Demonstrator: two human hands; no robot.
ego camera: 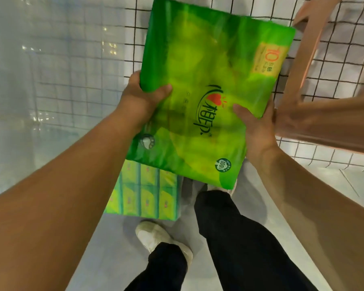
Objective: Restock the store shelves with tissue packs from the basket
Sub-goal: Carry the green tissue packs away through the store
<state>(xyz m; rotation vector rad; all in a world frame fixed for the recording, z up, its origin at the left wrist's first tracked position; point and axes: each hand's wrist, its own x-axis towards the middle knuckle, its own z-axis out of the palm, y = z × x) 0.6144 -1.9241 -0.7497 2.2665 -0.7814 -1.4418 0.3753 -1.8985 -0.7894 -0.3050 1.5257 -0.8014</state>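
Head view, left hand (143, 101): grips the left edge of the large tissue pack (208, 91), with the thumb lying across the printed front and the fingers hidden behind it.
Head view, right hand (257, 129): grips the lower right edge of the same pack, with the thumb on the front and the fingers out of sight behind.
Large tissue pack: green film wrap with a red heart logo and a yellow panel marked "10". It is held in the air in front of the body, tilted, and blurred.
Second tissue pack (145, 194): a green multi-pack lying on the pale floor (105, 248), below the held pack and just ahead of the feet.
Wire grid (261, 7): black mesh behind and to the right of the held pack.
Tan frame (303, 66): angled bars at the right, just beside the right hand.
Legs: dark trousers (229, 238); a white shoe (156, 236) stands just beside the floor pack.
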